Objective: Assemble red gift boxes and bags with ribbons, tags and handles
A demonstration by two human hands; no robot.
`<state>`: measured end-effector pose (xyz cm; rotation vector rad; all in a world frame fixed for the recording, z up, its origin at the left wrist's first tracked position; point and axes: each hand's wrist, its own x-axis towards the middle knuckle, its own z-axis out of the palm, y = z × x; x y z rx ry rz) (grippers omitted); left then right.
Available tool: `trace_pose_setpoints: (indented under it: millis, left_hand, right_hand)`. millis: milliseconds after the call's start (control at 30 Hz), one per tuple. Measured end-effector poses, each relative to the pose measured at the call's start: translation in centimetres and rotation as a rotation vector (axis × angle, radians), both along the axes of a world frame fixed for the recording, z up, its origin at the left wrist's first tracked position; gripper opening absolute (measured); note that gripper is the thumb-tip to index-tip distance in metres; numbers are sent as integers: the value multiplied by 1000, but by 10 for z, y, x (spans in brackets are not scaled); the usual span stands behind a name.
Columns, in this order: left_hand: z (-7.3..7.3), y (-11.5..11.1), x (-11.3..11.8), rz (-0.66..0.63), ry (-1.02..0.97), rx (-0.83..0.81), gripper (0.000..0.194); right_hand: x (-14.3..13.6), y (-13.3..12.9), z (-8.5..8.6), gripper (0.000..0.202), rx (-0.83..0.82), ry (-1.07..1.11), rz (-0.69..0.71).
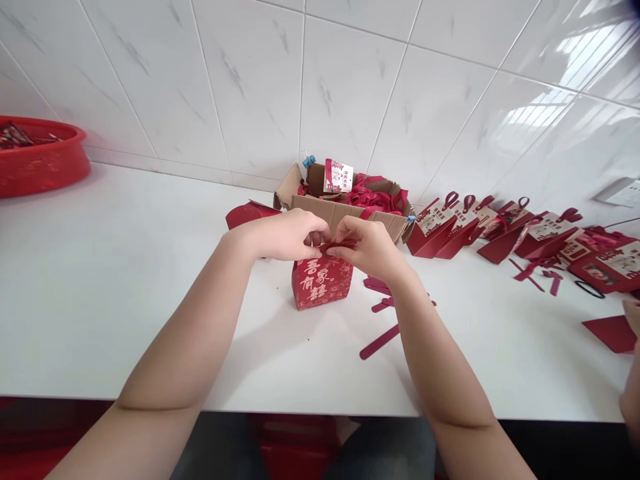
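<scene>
A red gift box (323,283) with pale printed characters stands upright on the white table, in the middle of the view. My left hand (297,235) pinches the box's top edge from the left. Opposite it, my right hand (364,245) grips the same top edge, its fingertips close to those of the left. What lies between the fingertips is mostly hidden. Several dark pink strips (380,341) lie on the table beside and under my right forearm. Just behind my left hand is another red box (247,213), partly covered.
Against the tiled wall sits a cardboard box (295,187) with pink ribbons and a printed card. Several red boxes with loops (433,230) line the right side. A red basin (45,163) is at far left. Another person's hand (633,317) shows at the right edge.
</scene>
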<state>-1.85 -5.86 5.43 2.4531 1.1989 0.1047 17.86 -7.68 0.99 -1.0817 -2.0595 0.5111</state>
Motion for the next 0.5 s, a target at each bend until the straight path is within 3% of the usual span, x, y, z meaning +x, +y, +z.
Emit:
trace_pose_setpoints:
  millis: [133,300,500]
  left_hand:
    - [-3,5,-2,44,-31,12,41]
    - [-5,7,6,47,-53,47,28]
    - [-3,-1,14,-14,-67,35,26]
  right_hand:
    - [-1,0,0,15,-26,-12,-55]
    - [1,1,2,18,-76,17,-40]
    - [6,3,5,29,-346,118,6]
